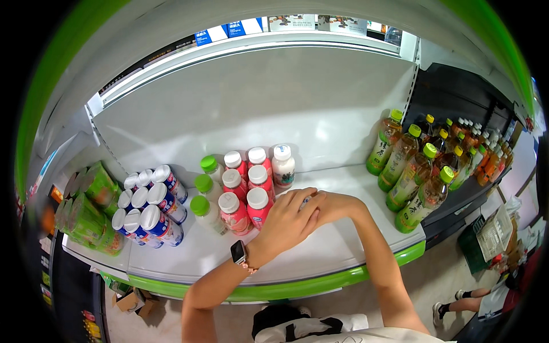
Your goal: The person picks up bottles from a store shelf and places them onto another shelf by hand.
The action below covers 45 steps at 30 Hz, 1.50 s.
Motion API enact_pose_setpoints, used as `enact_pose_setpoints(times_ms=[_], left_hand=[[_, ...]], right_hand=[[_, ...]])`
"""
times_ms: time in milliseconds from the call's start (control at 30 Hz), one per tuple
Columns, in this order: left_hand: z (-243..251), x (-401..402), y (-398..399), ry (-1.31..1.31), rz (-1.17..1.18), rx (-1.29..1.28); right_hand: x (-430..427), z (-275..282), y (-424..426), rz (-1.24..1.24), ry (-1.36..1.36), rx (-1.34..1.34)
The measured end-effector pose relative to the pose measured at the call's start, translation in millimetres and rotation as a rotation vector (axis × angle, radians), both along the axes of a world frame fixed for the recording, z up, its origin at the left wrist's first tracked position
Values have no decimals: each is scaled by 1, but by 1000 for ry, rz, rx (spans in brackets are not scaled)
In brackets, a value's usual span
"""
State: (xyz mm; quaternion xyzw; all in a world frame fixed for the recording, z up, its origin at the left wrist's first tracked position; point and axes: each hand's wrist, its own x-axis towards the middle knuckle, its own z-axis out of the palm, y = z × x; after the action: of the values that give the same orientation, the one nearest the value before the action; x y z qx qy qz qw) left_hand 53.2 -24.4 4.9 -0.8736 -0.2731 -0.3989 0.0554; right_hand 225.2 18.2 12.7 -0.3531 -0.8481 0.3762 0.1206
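Note:
Both my hands meet over the white shelf, in front of a bottle with a white cap (284, 167). My left hand (289, 218), with a smartwatch at its wrist, lies across my right hand (332, 206), and a small piece of a white cap or bottle shows between the fingers. What the hands hold underneath is hidden. Left of them stand pink bottles with white caps (235, 212) in rows, and beside these a column of green-capped bottles (208, 212). Blue and white cans (156, 221) stand in rows further left.
Green tea bottles (414, 206) line the shelf's right end. Green-wrapped tubs (92, 223) stand at the left. A green edge strip (300, 289) runs along the shelf front. On the floor are a cardboard box (133, 300) and a dark green basket (472, 244); another person's legs (465, 303) show at right.

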Motion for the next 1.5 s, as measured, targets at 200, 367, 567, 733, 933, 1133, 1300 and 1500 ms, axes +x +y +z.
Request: enact_pose_setpoints(times_ms=[200, 367, 567, 733, 933, 1133, 1300, 1500], left_hand=[[-2, -2, 0, 21, 18, -1], [0, -2, -1, 8, 10, 15], [-1, 0, 0, 11, 14, 6], [-2, -1, 2, 26, 7, 44], [-1, -2, -1, 20, 15, 1], [1, 0, -1, 29, 15, -3], [-1, -1, 0, 22, 9, -2], [0, -1, -1, 27, 9, -13]], right_hand=[[-3, 4, 0, -21, -139, -29], [-3, -4, 2, 1, -30, 4], [0, -7, 4, 19, 15, 16], [0, -5, 2, 8, -3, -9], [-2, 2, 0, 20, -2, -5], [1, -8, 4, 4, 5, 0], [0, -4, 4, -6, -46, -8], [1, -5, 3, 8, -7, -25]])
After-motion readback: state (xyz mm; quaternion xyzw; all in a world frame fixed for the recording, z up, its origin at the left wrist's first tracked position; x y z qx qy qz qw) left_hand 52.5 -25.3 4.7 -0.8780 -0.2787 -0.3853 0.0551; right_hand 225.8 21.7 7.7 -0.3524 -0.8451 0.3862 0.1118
